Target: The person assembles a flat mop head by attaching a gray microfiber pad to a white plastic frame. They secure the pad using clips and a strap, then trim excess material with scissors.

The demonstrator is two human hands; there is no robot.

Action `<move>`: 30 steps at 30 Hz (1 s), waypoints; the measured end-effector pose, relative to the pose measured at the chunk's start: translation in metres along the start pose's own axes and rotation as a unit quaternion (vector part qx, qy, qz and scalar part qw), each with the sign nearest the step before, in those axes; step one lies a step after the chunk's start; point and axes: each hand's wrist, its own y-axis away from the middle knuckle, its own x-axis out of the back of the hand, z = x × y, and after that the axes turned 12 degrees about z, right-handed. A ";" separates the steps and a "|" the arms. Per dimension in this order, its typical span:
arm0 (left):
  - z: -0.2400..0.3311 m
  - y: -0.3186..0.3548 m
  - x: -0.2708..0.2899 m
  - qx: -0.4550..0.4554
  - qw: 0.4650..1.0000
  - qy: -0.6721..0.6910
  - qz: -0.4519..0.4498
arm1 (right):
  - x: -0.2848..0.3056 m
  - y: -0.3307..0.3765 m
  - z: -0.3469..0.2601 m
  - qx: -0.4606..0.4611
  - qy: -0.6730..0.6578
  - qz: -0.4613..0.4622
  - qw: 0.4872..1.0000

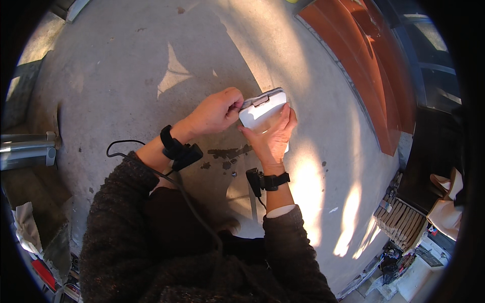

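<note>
A white, flat, rectangular object (251, 116) with rounded corners is held up in front of me, above the floor. Dark grey layered material runs along its far edge, and a small brown-rimmed notch or clip sits there; its exact kind is unclear. My right hand (274, 140) grips it from the near side, thumb on the left and fingers along the right edge. At its far left corner my left hand (216, 111) is closed, with curled fingertips pinching the grey edge. My right palm covers the object's lower part.
Black devices are strapped to both wrists, with a cable (189, 194) from the left. Concrete floor (126, 65) bears dark stains (230, 153). Reddish-brown panels (353, 65) lean at the right. Stacked slats (400, 222) and shoes (447, 184) lie lower right; a metal cylinder (28, 151) is left.
</note>
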 end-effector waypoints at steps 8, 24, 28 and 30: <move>0.004 0.003 -0.008 -0.027 0.998 -0.038 0.041 | 0.023 -0.026 -0.021 0.221 0.019 -0.102 0.970; 0.003 0.007 -0.021 -0.002 0.992 -0.090 0.087 | 0.031 -0.083 -0.035 0.372 -0.005 -0.262 0.890; 0.001 0.006 -0.021 0.007 0.996 -0.033 0.083 | 0.031 -0.100 -0.034 0.392 -0.035 -0.316 0.863; 0.000 0.005 -0.023 0.017 0.997 -0.005 0.076 | 0.032 -0.110 -0.035 0.398 -0.033 -0.346 0.849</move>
